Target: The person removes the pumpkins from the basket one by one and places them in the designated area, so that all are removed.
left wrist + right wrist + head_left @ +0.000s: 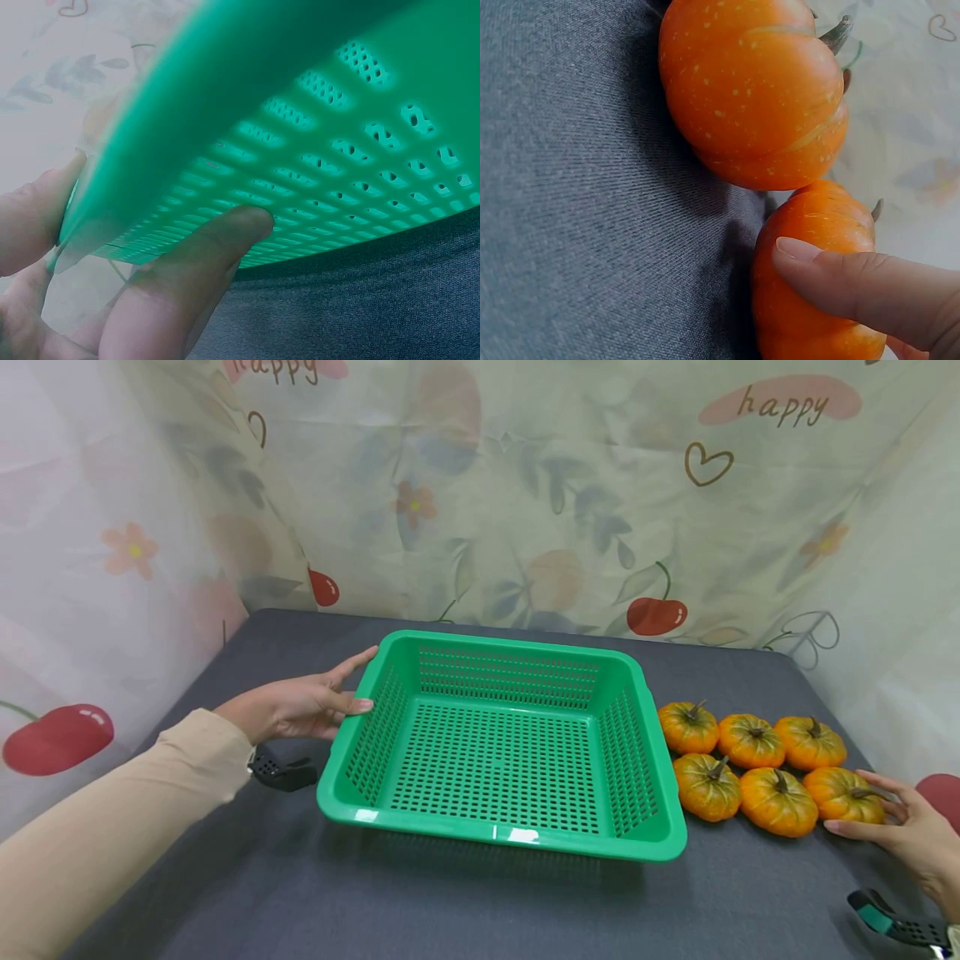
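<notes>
A green perforated plastic basket (495, 833) sits mid-table, with nothing inside it. My left hand (296, 706) grips its left rim, the thumb over the edge and other fingers against the outside; the left wrist view shows fingers (187, 277) against the slotted wall. To the right, several small orange pumpkins (780, 800) stand in two rows. At the near right corner of this group, my right hand (915, 839) holds a small pumpkin (840, 795) between thumb and fingers. Up close in the right wrist view, the thumb (855, 285) presses its side; the fingers behind are mostly hidden.
Dark grey cloth covers the table (420, 910). A patterned curtain (510, 510) hangs behind and at both sides. The back pumpkin row's left end (687, 727) lies close to the basket's right rim. A shadow falls under the basket's near side.
</notes>
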Demonstrator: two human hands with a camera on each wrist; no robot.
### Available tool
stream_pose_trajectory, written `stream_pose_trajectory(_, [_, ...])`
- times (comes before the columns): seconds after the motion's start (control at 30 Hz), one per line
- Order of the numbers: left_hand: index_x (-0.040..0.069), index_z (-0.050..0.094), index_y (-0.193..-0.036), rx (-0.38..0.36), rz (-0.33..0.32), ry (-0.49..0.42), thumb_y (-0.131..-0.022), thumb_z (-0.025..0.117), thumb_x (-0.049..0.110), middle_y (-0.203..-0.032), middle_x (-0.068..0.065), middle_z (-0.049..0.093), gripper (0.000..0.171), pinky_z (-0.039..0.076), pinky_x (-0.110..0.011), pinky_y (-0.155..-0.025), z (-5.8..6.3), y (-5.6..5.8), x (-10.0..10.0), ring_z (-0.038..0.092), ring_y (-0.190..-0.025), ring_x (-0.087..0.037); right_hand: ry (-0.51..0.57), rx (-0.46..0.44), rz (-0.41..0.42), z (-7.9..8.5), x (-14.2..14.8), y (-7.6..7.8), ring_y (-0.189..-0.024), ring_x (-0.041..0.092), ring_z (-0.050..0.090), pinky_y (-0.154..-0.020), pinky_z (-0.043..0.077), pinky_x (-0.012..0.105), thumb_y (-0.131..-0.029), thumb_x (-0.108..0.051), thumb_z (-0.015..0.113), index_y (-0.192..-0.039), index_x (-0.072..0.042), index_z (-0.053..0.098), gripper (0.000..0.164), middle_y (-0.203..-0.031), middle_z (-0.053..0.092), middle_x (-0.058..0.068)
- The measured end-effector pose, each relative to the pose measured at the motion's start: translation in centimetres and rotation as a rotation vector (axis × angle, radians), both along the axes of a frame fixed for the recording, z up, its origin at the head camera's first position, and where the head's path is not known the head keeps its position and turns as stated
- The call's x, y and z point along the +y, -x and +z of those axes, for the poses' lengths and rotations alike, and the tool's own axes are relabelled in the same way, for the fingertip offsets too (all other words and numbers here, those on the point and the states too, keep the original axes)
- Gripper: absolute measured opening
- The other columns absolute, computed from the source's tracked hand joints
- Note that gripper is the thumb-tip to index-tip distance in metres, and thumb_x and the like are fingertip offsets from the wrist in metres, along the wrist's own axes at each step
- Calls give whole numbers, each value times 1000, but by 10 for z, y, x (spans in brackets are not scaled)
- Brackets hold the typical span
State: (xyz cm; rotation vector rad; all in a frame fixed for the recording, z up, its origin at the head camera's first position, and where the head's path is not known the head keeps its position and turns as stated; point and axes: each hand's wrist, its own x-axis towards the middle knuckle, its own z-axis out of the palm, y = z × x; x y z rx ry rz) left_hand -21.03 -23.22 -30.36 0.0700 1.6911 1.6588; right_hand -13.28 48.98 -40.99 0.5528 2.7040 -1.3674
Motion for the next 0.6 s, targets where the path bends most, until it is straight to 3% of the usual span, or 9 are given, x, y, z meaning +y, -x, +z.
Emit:
stream_pose_trajectory(0.23, [52,-10,-150,-7,4,-12,-97,57,7,-153,-28,26,96,53,-51,-92,-1,1,0,67,-105,-29,-36,33,31,-17,18,8,-138,56,-3,-104,15,76,-85,-37,75,-142,-57,4,93,-155,-16,30])
stream_pose_trajectory(0.37, [52,-8,-150,-9,11,-11,-97,58,7,-153,-27,27,96,53,-52,-92,-2,1,0,67,-106,-30,-43,35,41,-18,19,8,-138,57,-7,-104,13,76,-85,-36,74,-146,-53,3,95,-155,-17,31])
stream_pose_trajectory(0.47, [52,-9,-150,-9,12,-8,-97,57,7,-152,-27,27,96,52,-53,-93,-2,1,1,67,-106,-30,-43,17,40,-12,13,6,-138,57,-7,-105,12,76,-86,-34,74,-153,-41,4,97,-153,-18,33])
stream_pose_trajectory(0.5, [52,-8,-150,-11,14,-7,-97,57,6,-152,-27,28,95,52,-53,-93,-2,1,1,67,-106,-30,-47,9,37,-10,10,5,-138,57,-5,-105,13,75,-86,-33,74,-152,-42,3,97,-153,-17,34])
stream_pose_trajectory(0.6, [53,-8,-150,-12,13,-7,-97,57,6,-152,-27,28,96,52,-53,-93,-2,2,1,67,-106,-30,-47,-9,37,-1,2,3,-137,58,-2,-106,13,75,-87,-33,73,-157,-26,1,101,-152,-16,36])
